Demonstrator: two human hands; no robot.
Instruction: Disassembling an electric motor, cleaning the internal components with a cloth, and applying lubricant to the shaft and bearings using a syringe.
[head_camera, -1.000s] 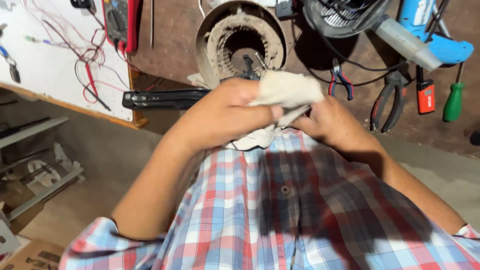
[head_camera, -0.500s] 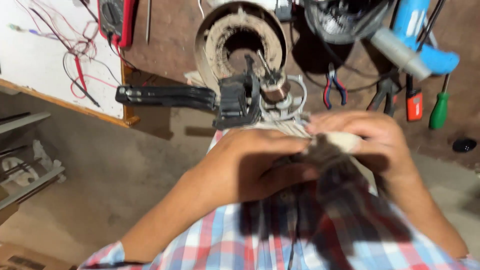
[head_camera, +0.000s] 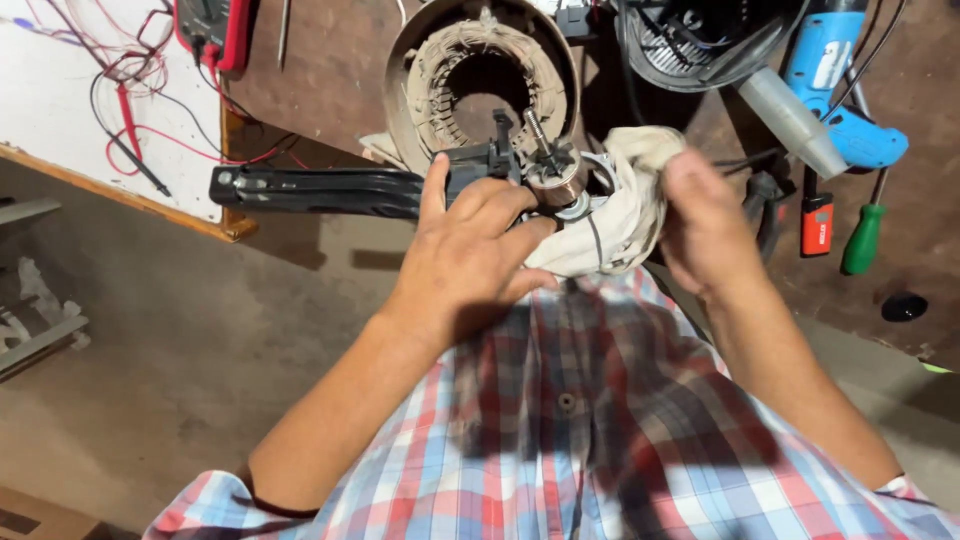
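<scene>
My left hand (head_camera: 470, 245) grips a black tool body with a long black handle (head_camera: 310, 190) that sticks out to the left; a small motor rotor (head_camera: 552, 170) with a threaded shaft stands up from it. My right hand (head_camera: 705, 225) holds a dirty white cloth (head_camera: 620, 210) pressed against the right side of the rotor. Both hands are raised in front of my checked shirt, over the edge of a brown workbench (head_camera: 330, 90).
On the bench lie a large round motor stator with copper windings (head_camera: 480, 80), a red multimeter with leads (head_camera: 215, 30), a fan guard (head_camera: 690, 40), a blue power tool (head_camera: 835, 90), pliers (head_camera: 765, 200) and a green screwdriver (head_camera: 862, 240). A white board (head_camera: 60, 100) sits left.
The hands have lifted from my lap toward the bench. The cloth, earlier bunched between both hands, is now in the right hand, and the rotor and black tool show in the left.
</scene>
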